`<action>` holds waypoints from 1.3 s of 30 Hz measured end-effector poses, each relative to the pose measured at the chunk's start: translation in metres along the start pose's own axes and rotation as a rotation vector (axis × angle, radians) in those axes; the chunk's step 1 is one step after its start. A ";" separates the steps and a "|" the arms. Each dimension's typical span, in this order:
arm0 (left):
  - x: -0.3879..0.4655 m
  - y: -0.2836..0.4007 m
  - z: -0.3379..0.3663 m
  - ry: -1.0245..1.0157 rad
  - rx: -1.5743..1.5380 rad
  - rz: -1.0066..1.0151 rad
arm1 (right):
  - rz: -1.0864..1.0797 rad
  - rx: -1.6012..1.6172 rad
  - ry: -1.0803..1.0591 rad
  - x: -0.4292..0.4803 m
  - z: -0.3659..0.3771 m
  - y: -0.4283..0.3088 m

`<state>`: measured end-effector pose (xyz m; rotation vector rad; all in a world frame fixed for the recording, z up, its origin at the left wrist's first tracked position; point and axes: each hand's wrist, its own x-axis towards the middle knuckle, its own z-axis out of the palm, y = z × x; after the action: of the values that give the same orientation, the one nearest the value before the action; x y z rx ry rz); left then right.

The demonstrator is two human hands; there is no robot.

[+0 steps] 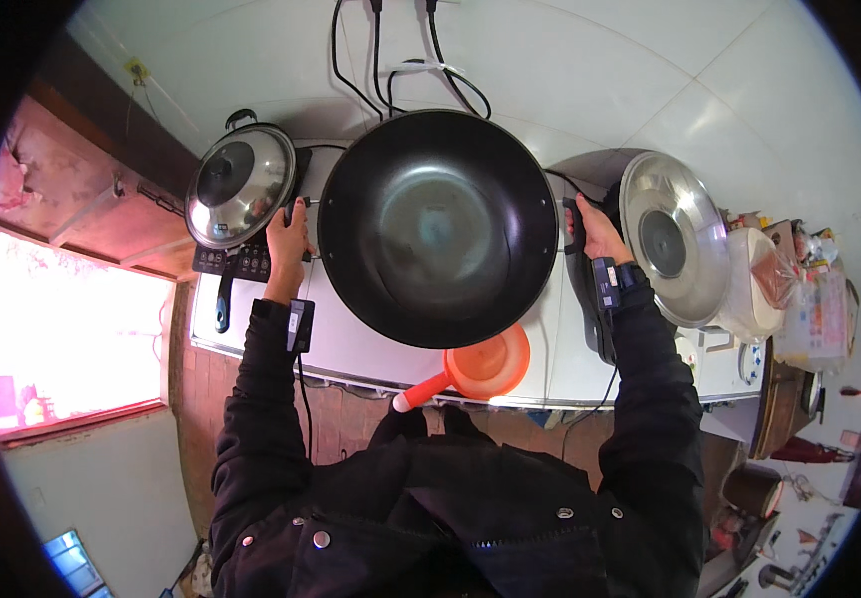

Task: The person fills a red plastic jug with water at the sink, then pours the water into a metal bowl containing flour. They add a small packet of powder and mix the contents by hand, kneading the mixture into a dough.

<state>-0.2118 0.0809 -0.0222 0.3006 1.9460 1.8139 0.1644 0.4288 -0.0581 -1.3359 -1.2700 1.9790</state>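
Note:
A large black wok (438,232) hangs between my hands over the white tiled counter (370,329), its inside facing up towards me. Nothing but a faint sheen shows in it. My left hand (292,243) grips the side handle on the wok's left. Around the opposite black handle closes my right hand (598,228). Partly under the wok's near rim is an orange plastic ladle (488,365), its handle reaching past the counter's front edge. What lies directly beneath the wok is hidden.
Left, a lidded pan (241,187) sits on an induction cooker (251,261). Right of my right hand, a large metal lid (673,239) leans upright near bags and containers (804,299). Black power cords (378,67) run down the tiled wall behind the wok. An open doorway (71,321) is at far left.

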 end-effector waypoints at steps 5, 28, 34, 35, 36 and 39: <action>-0.020 0.012 -0.004 0.046 0.014 0.053 | -0.042 0.045 -0.031 -0.006 -0.004 0.007; -0.080 0.031 0.002 0.095 0.013 0.270 | -0.105 0.184 0.147 -0.026 0.000 0.012; -0.099 0.026 0.000 0.081 0.061 0.370 | -0.126 0.261 0.182 -0.037 -0.005 0.018; -0.101 0.026 0.000 0.088 0.058 0.386 | -0.111 0.278 0.200 -0.037 -0.005 0.019; -0.103 0.026 0.002 0.095 0.052 0.403 | -0.107 0.290 0.206 -0.037 -0.006 0.020; -0.109 0.026 0.002 0.101 0.034 0.441 | -0.126 0.305 0.175 -0.036 -0.010 0.022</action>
<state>-0.1197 0.0358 0.0229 0.7091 2.1048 2.0988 0.1919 0.3952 -0.0603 -1.2168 -0.9063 1.8357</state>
